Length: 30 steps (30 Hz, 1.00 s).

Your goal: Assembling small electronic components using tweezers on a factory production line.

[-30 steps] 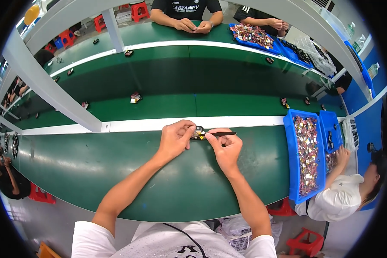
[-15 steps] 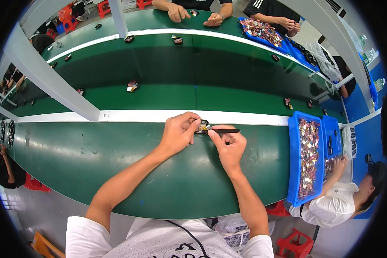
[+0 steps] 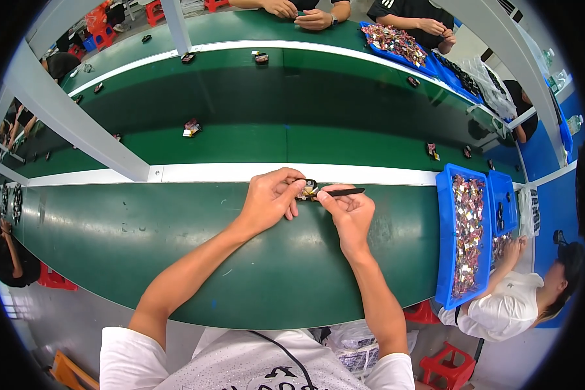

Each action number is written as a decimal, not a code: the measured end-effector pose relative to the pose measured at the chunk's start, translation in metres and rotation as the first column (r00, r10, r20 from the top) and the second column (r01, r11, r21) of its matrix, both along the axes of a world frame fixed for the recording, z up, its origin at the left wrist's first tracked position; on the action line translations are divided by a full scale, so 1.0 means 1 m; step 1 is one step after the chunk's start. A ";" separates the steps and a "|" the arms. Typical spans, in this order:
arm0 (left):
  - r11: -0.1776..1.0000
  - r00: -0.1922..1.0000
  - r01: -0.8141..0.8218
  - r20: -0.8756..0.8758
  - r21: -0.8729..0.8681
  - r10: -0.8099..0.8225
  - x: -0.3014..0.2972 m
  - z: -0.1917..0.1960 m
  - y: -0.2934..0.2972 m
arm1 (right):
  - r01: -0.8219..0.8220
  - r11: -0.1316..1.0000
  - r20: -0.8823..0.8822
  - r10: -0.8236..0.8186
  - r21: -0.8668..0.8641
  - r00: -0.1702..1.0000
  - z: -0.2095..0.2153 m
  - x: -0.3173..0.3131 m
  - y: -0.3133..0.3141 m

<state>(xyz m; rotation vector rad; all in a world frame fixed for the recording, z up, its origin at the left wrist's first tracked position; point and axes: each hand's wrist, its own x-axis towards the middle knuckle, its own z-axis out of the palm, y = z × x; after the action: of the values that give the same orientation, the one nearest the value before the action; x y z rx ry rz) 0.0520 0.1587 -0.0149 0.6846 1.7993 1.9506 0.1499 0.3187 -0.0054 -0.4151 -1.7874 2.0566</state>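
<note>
My left hand [image 3: 268,200] is closed on the edge of a small black device housing [image 3: 311,184], with a metallic and yellowish part showing inside it. In my right hand [image 3: 351,218] a slim black pen-like tool [image 3: 346,192] is pinched, its back end sticking out to the right. The front of that hand meets the housing's right side; the tool's tip is hidden there. Both hands are just above the green table [image 3: 240,286], near its far white rail [image 3: 240,174].
A blue tray [image 3: 444,260] full of small red and silver parts stands right, beside a smaller blue bin [image 3: 508,224] and a co-worker [image 3: 510,305]. Beyond the rail runs a green belt [image 3: 253,144] carrying small assemblies [image 3: 192,127]. A white post [image 3: 84,114] slants at left.
The assemblies on the belt have shifted slightly left. My right hand and the tool have tilted and moved a little. Across the belt, a co-worker's hands have come together.
</note>
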 end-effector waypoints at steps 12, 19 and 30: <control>1.000 0.999 0.028 0.029 0.006 -0.029 -0.003 -0.004 -0.002 | 0.014 0.999 0.066 -0.011 -0.041 0.998 0.006 0.000 -0.001; 1.000 0.999 0.023 0.029 0.005 -0.023 -0.001 -0.003 -0.001 | -0.007 1.000 0.075 0.009 -0.017 0.997 0.005 0.001 0.002; 0.993 0.990 0.094 0.102 0.072 -0.101 -0.009 -0.005 -0.004 | 0.094 0.965 -0.184 -0.049 0.245 0.982 -0.005 0.005 -0.006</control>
<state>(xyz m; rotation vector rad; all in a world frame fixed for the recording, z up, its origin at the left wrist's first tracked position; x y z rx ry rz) 0.0430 0.1545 -0.0203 0.6646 1.6147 1.9519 0.1552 0.3129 -0.0099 -0.2128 -1.8649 1.7285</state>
